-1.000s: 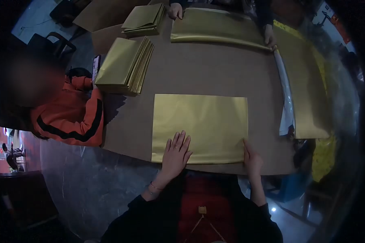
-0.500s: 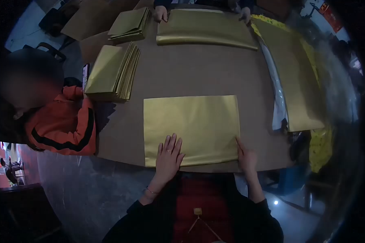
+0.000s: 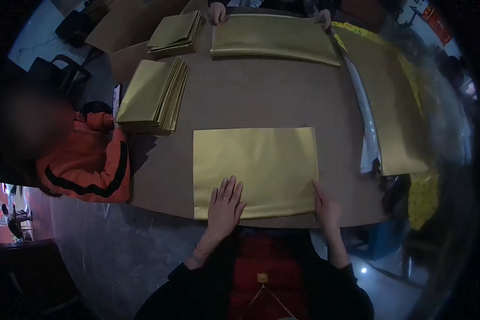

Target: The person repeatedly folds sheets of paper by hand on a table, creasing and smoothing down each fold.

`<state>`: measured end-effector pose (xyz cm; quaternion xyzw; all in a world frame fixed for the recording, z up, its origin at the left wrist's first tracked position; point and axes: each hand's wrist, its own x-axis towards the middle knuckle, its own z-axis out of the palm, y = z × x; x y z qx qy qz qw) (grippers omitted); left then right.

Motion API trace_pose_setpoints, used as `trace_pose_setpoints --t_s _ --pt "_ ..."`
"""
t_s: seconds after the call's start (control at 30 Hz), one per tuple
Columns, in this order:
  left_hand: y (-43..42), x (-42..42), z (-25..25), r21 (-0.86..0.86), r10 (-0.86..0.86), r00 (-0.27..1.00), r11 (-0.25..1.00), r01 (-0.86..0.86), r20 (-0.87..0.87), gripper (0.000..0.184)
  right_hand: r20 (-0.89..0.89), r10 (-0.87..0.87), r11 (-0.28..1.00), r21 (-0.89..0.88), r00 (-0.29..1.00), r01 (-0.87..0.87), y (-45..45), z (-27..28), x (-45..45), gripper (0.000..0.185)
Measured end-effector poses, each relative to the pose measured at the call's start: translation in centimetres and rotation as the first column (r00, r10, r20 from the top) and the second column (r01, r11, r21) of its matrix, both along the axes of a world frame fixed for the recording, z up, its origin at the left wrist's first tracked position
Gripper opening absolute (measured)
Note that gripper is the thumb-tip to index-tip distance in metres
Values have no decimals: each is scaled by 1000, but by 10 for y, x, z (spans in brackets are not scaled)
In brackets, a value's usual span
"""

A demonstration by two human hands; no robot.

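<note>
A folded sheet of gold paper (image 3: 256,160) lies flat on the table in front of me, its long side near the table's front edge. My left hand (image 3: 226,208) rests on the sheet's lower left part, palm down and fingers stretched out. At the sheet's right edge is my right hand (image 3: 327,208), fingers pressed together along the paper border; the undersides of these fingers are hidden.
Stacks of folded gold paper (image 3: 149,96) stand at the left. Across the table, another person's hands (image 3: 217,13) touch a wide gold pile (image 3: 272,37). More gold sheets (image 3: 389,101) lie in opened wrapping at the right. A person in an orange sleeve (image 3: 85,170) holds a phone (image 3: 117,96).
The whole view has shifted slightly, with things appearing a little further right. Both my hands keep nearly the same places on the gold paper.
</note>
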<state>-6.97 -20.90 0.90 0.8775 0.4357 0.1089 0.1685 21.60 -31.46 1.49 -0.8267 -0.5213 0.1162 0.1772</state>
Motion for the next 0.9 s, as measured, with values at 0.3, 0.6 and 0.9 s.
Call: trace_pose_setpoints --t_s 0.3,0.6,0.9 --pt "-1 -1 -5 37 4 1000 999 -4 13 54 33 18 999 40 999 -20 0 -1 -1 35" --pt "-2 0 -4 52 12 1000 999 -13 14 55 35 -10 1000 -19 999 11 3 4 -4 35" --pt "-1 0 -2 9 14 1000 1000 -14 -15 61 91 -30 963 -265 995 53 8 20 -9 35"
